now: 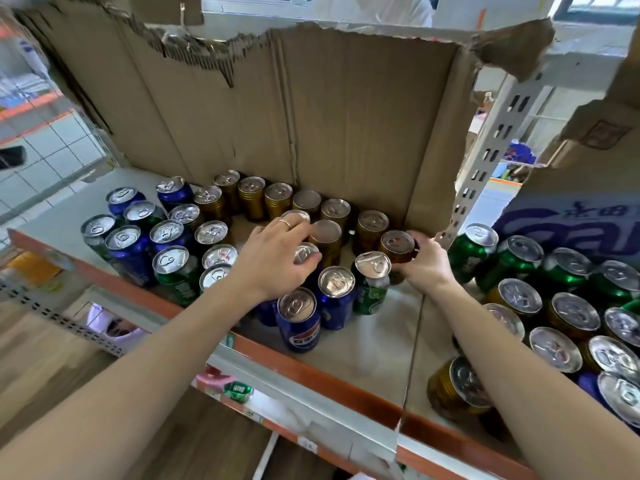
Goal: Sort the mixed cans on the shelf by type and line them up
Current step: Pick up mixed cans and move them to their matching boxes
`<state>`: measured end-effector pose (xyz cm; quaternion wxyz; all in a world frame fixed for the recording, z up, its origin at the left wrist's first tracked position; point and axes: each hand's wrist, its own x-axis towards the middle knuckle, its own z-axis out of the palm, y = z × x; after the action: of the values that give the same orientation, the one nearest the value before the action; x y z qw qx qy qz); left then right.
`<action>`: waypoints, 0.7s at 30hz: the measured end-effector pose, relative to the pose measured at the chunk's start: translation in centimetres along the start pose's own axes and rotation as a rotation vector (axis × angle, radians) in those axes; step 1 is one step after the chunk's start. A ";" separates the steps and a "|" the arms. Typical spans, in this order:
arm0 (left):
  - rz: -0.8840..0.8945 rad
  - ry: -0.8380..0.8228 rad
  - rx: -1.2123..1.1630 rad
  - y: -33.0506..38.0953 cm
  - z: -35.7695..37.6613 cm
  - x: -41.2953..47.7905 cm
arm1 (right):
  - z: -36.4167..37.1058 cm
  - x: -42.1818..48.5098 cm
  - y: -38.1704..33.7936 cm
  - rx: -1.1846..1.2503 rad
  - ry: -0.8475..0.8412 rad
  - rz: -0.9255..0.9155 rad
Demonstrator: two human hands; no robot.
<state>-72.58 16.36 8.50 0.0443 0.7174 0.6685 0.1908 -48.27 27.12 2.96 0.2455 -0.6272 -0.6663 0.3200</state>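
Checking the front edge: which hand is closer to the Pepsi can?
Left. The left hand is just behind the Pepsi can, gripping a silver-topped can; the right hand is farther right, gripping a gold can.

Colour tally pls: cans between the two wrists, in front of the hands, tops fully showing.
Blue: 2 (Pepsi can, blue can behind it)
Green: 1 (green can)
Total: 3
Left out: gold can gripped by right hand, half-covered can gripped by left hand.
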 end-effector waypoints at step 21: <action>-0.083 0.240 -0.111 -2.7 -2.5 -0.5 | -1.6 -3.3 -11.4 0.015 -0.199 -0.512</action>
<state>-75.94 15.69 9.83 0.0115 0.6578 0.6864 0.3098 -54.53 23.90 12.66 0.2562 -0.4020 -0.8217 0.3124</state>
